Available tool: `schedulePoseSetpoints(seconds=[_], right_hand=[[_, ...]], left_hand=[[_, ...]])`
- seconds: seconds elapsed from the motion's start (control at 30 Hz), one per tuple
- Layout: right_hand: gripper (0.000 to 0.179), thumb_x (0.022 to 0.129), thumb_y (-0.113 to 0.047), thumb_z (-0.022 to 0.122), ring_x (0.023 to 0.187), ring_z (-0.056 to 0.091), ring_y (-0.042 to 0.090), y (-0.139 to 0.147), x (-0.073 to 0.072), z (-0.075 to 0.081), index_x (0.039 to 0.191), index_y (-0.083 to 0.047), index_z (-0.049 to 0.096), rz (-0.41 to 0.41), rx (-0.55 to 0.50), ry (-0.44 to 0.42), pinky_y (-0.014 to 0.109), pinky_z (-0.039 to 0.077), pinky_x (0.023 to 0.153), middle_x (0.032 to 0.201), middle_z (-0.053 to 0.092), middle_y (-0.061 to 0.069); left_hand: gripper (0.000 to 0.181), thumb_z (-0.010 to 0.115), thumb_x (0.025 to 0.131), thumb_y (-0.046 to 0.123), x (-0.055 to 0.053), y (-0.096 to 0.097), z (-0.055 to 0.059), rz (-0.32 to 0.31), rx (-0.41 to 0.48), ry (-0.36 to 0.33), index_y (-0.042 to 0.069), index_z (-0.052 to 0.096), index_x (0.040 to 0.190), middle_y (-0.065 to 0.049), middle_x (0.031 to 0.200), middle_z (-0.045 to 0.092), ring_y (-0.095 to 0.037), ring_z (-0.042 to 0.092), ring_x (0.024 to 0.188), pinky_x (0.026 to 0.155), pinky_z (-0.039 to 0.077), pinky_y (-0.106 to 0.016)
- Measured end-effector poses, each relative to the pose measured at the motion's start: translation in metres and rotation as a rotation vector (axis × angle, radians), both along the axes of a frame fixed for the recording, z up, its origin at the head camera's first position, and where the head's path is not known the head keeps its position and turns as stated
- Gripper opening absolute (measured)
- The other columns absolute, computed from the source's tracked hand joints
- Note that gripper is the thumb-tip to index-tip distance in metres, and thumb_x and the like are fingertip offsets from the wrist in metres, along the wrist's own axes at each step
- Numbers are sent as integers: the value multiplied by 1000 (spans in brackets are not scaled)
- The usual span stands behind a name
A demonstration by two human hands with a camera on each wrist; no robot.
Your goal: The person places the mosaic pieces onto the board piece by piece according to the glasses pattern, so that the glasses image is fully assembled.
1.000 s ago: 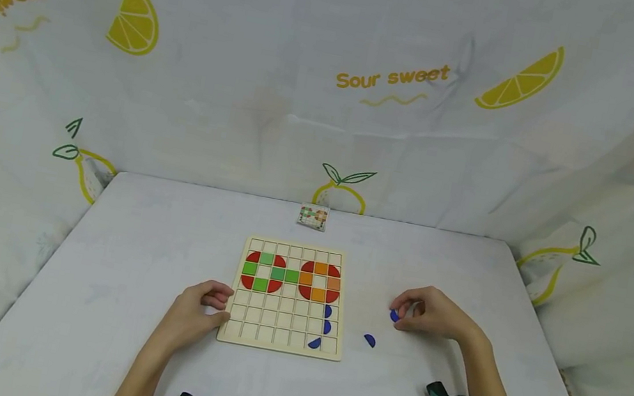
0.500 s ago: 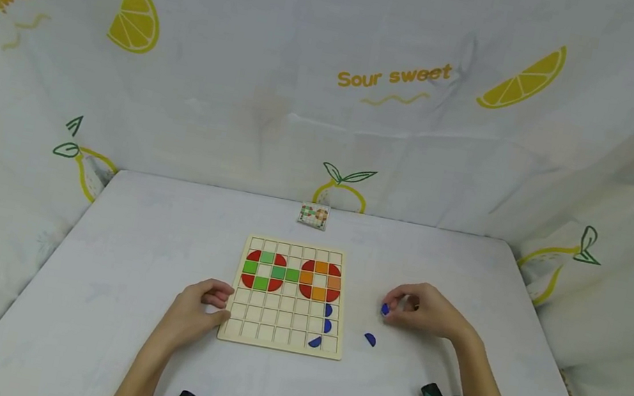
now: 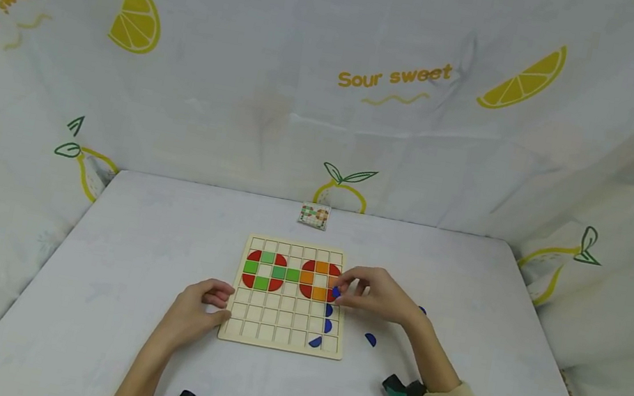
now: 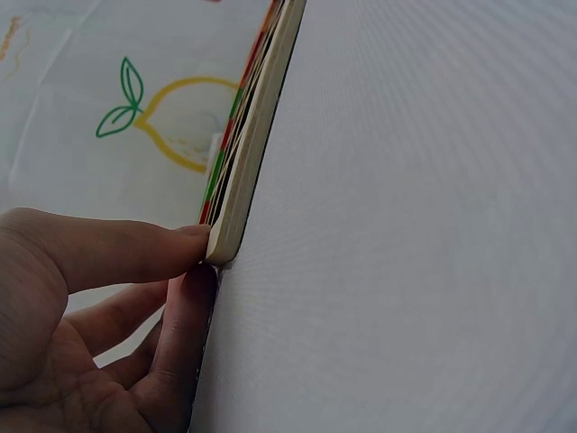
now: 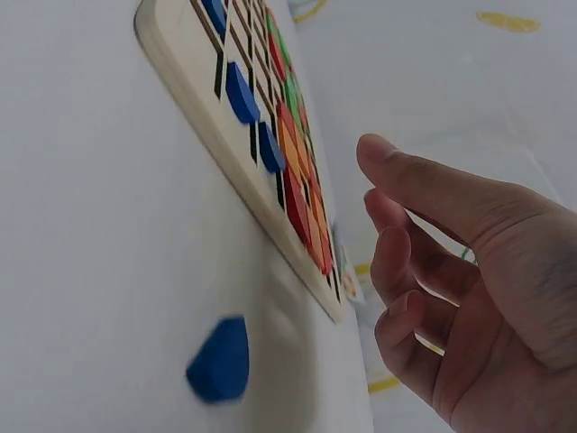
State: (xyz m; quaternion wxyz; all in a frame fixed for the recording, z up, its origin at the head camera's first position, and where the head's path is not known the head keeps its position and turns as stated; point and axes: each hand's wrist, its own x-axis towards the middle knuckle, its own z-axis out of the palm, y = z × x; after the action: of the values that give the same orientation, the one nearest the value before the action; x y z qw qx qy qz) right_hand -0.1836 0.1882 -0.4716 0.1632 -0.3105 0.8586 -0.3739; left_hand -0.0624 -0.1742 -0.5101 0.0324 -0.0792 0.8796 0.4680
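Note:
A pale wooden grid board [image 3: 267, 334] lies on the table, with red, green and orange pieces set in its upper rows. Three blue half-round pieces [image 3: 327, 326] sit in its lower right part. My left hand [image 3: 195, 311] rests at the board's left edge, thumb and fingertips spread along it; in the left wrist view the thumb [image 4: 135, 248] meets the edge. Over the board's right side, my right hand [image 3: 379, 294] pinches a blue half-round piece [image 3: 336, 293]. That piece is hidden behind the fingers in the right wrist view.
A loose blue piece [image 3: 370, 340] lies right of the board, also seen as a blue block [image 5: 219, 361] in the right wrist view. Another blue piece [image 3: 422, 310] is partly covered by my right wrist. A small pattern card [image 3: 314, 216] stands at the table's back edge.
My right hand has moved left with the pinched blue piece, from the table over to the board's right edge. A blue piece behind the wrist has come into view. The left hand stays put.

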Motion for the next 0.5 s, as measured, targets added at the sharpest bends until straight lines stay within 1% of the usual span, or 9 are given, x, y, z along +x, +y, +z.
schedulePoseSetpoints(seconds=[0.07, 0.17, 0.3, 0.5], right_hand=[[25, 94, -22, 86, 90, 63, 15, -14, -1, 0, 116, -13, 79, 24, -11, 8, 21, 55, 80, 100, 75, -2], [22, 94, -23, 86, 88, 61, 14, -32, -3, -1, 113, -14, 79, 55, -19, 18, 21, 52, 78, 95, 71, -4], [20, 94, -23, 86, 81, 58, 12, -55, -5, -4, 111, -15, 79, 92, -30, 18, 20, 48, 72, 93, 68, -4], [19, 93, -23, 87, 70, 53, 6, -88, -6, -7, 108, -14, 79, 145, -28, 18, 18, 43, 65, 91, 69, -4]], left_hand=[[35, 83, 88, 1, 0, 0, 0, -1, 5, -1, 5, 74, 122, -7, 104, 73, -16, 67, 96, 85, 53, -26], [35, 83, 88, 1, 0, 0, 1, -3, 12, -3, 4, 74, 121, -7, 104, 73, -16, 67, 96, 85, 53, -25], [34, 82, 88, 1, 0, 0, 1, -3, 16, -3, 4, 74, 121, -7, 104, 73, -16, 67, 96, 85, 53, -25], [34, 83, 88, 1, 0, 0, 1, -1, 12, -7, 5, 74, 121, -7, 103, 73, -16, 67, 96, 86, 53, -27]])
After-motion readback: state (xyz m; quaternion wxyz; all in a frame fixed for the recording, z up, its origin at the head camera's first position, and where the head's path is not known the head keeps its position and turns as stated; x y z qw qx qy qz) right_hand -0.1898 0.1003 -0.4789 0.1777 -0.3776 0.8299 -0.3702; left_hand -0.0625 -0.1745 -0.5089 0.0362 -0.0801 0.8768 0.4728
